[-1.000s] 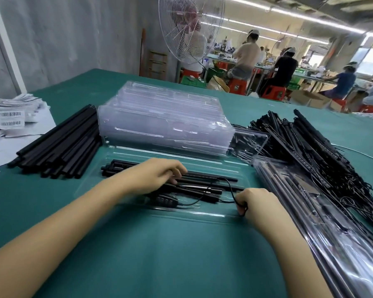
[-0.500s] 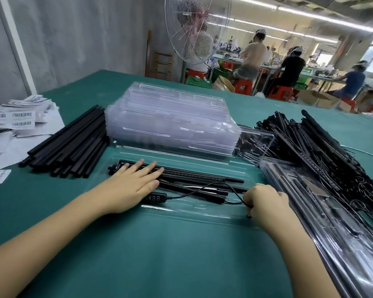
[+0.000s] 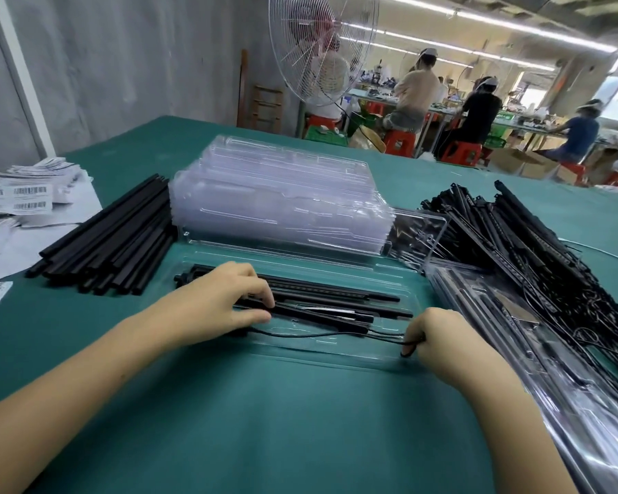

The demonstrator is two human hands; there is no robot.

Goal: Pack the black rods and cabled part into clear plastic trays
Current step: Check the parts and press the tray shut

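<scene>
Left hand: fingers curled, thumb under, pinching black rod; right hand fisted on cable (both forearms reach forward, bare).

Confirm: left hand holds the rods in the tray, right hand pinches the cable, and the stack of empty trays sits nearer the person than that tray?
No. The head view shows the stack beyond the tray, farther from the person. The rest holds: left hand holds the rods, right hand pinches the cable.

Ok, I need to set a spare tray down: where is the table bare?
Bare green cloth lies on the near side of the open tray and beyond the tray stack. Crowded: black rods left, cabled parts and packed trays right.
</scene>
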